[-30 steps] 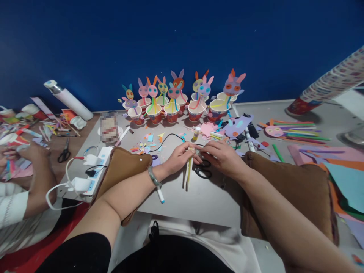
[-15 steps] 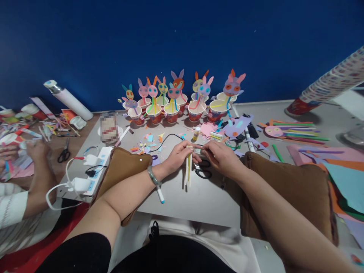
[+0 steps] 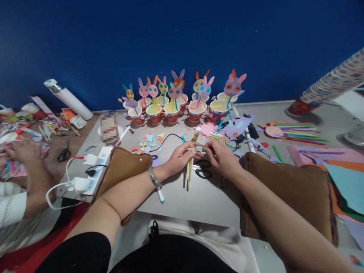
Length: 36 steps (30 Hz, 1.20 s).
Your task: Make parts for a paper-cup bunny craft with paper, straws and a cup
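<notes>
- The left hand (image 3: pixel 182 157) pinches the top ends of a few thin yellow-green paper strips (image 3: pixel 189 170) near the middle of the grey worktop (image 3: pixel 199 197), a little in from its near edge; the strips hang down toward the person and their lower ends rest on the surface.
- The right hand (image 3: pixel 223 156) meets the left at the strips' top, its fingertips closed on a small pale stick-like thing, perhaps a glue stick (image 3: pixel 200 148); what it is exactly is too small to tell.
- So both grips are narrow and holding: the left on the strips, the right on that small thing pressed against their upper ends.
- Judged from this, the step in hand is joining or gluing the strips together at one end.
- The next move would call for the left pinch to keep the ends aligned while the right works, with light pressure so the thin paper does not crease or fan apart.
- Black scissors (image 3: pixel 202 169) lie just beside the strips, under the right hand.
- Along the worktop's far edge stands a row of paper cups with rabbit faces (image 3: pixel 176 102).
- Loose coloured strips (image 3: pixel 295 131) lie toward the right edge, with paper scraps (image 3: pixel 145 146) left of centre.
- Beyond the left edge, another person's hand (image 3: pixel 24 149) works on its own papers.
</notes>
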Tool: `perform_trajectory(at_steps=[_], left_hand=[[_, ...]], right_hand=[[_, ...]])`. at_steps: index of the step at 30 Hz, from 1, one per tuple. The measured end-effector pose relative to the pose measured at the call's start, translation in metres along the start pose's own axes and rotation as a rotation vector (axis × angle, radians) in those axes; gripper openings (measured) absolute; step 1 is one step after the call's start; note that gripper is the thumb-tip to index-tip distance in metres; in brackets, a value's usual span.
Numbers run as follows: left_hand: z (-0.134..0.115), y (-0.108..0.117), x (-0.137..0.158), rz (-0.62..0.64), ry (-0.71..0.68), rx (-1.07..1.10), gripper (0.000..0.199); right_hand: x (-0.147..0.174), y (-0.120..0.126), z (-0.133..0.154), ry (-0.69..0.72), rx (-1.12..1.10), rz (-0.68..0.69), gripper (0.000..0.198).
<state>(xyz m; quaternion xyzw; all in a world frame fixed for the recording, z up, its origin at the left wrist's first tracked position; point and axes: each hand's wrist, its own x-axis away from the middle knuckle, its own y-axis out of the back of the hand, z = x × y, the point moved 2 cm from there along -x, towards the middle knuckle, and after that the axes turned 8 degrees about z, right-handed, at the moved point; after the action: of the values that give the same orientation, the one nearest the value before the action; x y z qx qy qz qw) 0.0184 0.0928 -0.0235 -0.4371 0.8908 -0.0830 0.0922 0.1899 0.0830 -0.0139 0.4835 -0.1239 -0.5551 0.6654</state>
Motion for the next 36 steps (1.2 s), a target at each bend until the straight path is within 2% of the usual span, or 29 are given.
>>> perform_trajectory(at_steps=[8, 13, 18, 23, 29, 33, 36], left_hand=[[-0.008, 0.001, 0.008, 0.059, -0.160, -0.377, 0.021], [-0.012, -0.001, 0.009, 0.105, -0.223, -0.461, 0.016], [-0.012, -0.002, 0.009, 0.092, -0.204, -0.423, 0.021], [-0.006, -0.004, 0.008, 0.079, -0.104, -0.137, 0.034], [-0.005, -0.004, 0.005, 0.028, -0.069, 0.005, 0.034], [-0.007, -0.002, 0.004, 0.000, -0.074, 0.025, 0.033], [-0.007, -0.001, 0.003, -0.002, -0.072, 0.017, 0.033]], right_hand=[[-0.001, 0.004, 0.004, -0.067, -0.106, -0.057, 0.010], [-0.001, 0.007, 0.007, -0.092, -0.147, -0.128, 0.012], [-0.001, 0.005, 0.007, -0.102, -0.230, -0.158, 0.015], [-0.002, 0.003, 0.005, -0.182, -0.430, -0.196, 0.016], [-0.004, 0.003, -0.005, -0.306, -0.684, -0.110, 0.017], [-0.004, 0.005, -0.010, -0.390, -0.684, -0.110, 0.018], [-0.004, 0.003, -0.010, -0.376, -0.678, -0.059, 0.021]])
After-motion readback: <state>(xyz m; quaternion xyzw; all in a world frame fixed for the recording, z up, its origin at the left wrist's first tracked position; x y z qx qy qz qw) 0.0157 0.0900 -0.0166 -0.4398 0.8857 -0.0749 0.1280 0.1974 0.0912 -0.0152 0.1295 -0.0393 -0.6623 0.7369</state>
